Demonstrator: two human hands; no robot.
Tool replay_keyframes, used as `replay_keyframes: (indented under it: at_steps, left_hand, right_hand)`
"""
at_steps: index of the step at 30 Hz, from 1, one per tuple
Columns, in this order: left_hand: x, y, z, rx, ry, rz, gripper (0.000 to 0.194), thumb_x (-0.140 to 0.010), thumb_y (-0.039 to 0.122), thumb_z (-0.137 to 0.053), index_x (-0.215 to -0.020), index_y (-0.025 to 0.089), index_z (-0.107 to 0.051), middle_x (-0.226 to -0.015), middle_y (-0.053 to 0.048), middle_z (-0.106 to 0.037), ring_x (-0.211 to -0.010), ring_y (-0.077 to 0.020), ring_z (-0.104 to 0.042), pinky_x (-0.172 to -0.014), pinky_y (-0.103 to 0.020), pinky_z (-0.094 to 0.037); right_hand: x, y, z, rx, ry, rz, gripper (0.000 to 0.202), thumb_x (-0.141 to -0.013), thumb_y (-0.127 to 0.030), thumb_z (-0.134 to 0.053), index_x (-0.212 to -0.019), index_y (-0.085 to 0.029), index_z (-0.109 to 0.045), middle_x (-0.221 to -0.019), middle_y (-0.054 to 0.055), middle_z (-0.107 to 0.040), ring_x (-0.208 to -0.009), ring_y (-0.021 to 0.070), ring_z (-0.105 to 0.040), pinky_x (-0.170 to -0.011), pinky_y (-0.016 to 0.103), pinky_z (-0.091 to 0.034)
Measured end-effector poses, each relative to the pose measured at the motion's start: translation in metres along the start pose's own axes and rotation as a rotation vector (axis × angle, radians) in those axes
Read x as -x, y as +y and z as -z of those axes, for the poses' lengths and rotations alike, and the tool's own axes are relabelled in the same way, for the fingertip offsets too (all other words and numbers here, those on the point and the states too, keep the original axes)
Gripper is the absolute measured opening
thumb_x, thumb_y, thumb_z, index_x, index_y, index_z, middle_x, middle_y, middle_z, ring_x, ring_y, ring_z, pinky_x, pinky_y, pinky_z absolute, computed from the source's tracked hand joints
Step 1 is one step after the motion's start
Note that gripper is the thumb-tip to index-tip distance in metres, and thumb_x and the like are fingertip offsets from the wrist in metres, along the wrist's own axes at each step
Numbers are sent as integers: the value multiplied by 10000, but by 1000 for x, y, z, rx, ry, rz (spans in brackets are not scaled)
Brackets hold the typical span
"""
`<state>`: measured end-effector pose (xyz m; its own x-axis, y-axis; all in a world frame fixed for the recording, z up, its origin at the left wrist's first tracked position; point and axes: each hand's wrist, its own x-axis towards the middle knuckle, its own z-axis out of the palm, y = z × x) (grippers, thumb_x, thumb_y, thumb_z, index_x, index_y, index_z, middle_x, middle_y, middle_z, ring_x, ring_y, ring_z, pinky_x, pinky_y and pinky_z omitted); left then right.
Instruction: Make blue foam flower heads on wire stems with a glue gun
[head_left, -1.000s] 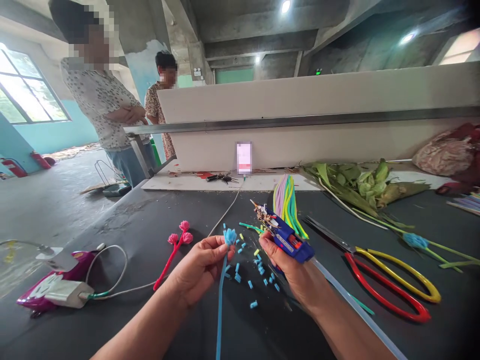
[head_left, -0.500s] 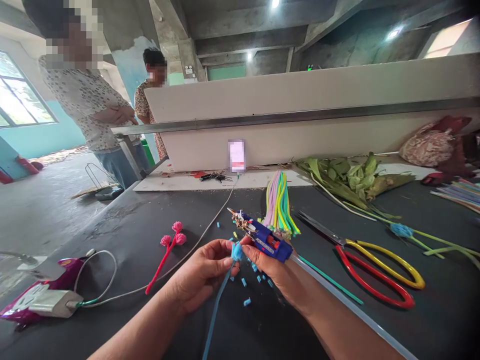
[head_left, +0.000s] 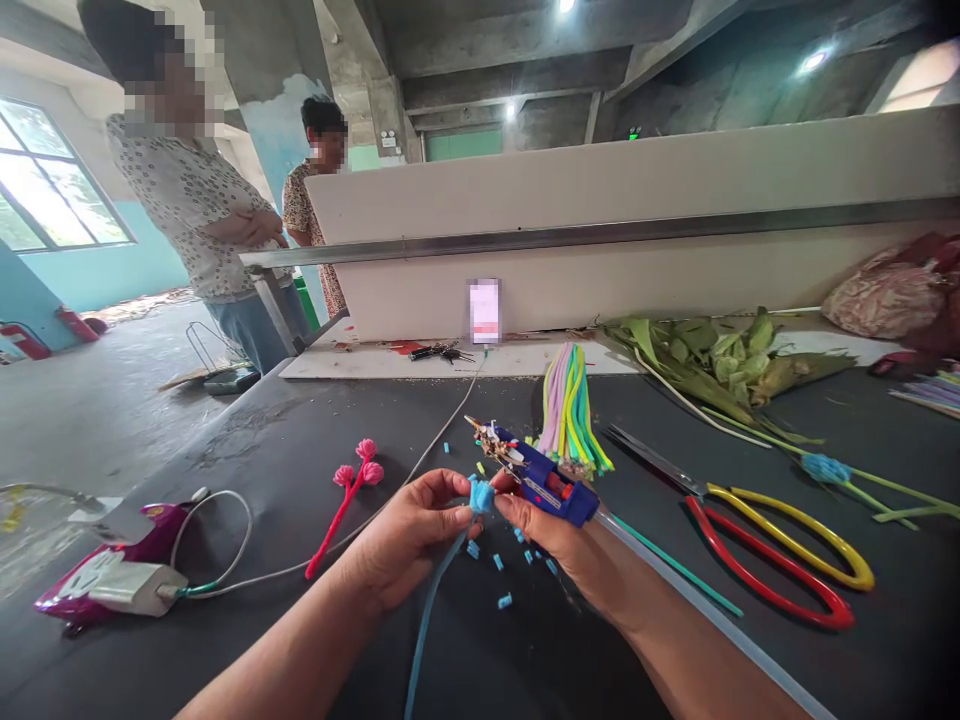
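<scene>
Blue flower [head_left: 481, 496]: held in the air over the middle of the black table [head_left: 247, 520], well in from the left edge; could flatten or come apart, most likely from too hard a squeeze or an uneven pull between the two hands.
Glue gun [head_left: 540, 475]: tilted, crusted tip toward the far edge and just beyond the fingers; might scorch skin or fluff if hot, through a slip of the grip or a turn of the wrist.
Glue stick [head_left: 697, 600]: runs from the rear of the gun toward the near right; might lever the tip off line if bumped by the right forearm.
Blue cut pieces [head_left: 505, 601]: scattered on the table below and around the hands; could get stuck together by a stray drip.
Left hand [head_left: 409, 530]: reaches in from the near side, left of centre, fingers curled; thumb and forefinger narrow, pinching the flower's base, with the blue stem [head_left: 431, 590] trailing toward the near side.
Right hand [head_left: 551, 530]: reaches in from the near right, wrapped under the gun; thumb and fingertip close together at the flower's right side. Pressure on the trigger: cannot tell.
</scene>
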<state>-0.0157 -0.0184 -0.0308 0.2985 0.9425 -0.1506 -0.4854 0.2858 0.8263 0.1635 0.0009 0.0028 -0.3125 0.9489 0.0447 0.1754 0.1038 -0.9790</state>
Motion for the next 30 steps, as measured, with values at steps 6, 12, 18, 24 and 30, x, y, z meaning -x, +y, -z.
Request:
replay_keyframes:
  at_steps: [6,12,18,24,30]
  left_hand:
    - [0,1,-4,-12,-2,12,231,-707,105,-696,-865,138,-532,-762,-30,-616,-642,-88,-583,-626,-206,-457]
    - [1,2,-4,-5,9,56,179,-739,144,-676,-862,127,-546,-733,-28,-604,-660,-88,-597,-670,-202,-484]
    - [-1,1,-6,-95,-41,111,186,-771,281,-641,-762,112,-562,-743,-42,-586,-543,-90,-560,-500,-217,-492]
    - [2,1,-7,-118,-52,68,201,-715,279,-696,-720,120,-574,-664,-12,-556,-484,-69,-504,-447,-197,-439]
    - [1,-1,-5,-137,-68,67,183,-685,251,-720,-699,123,-590,-627,-10,-555,-510,-87,-511,-486,-217,-436]
  right_hand:
    - [1,-5,-2,20,30,-15,174,-676,-367,-638,-750,-211,-626,-671,-1,-667,-747,217,-634,-700,328,-484]
    - [1,-4,1,48,64,20,137,-678,-331,-620,-741,-210,-635,-720,2,-675,-768,216,-633,-712,327,-488]
    - [-1,-3,-2,131,170,72,137,-705,-331,-605,-732,-203,-646,-709,3,-673,-718,206,-631,-693,324,-491]
    - [-10,5,-4,148,150,48,109,-656,-319,-655,-656,-213,-634,-632,-7,-662,-654,204,-632,-655,329,-497]
    - [-5,6,0,48,87,23,121,-676,-313,-670,-711,-204,-632,-654,-14,-642,-637,175,-604,-624,298,-475]
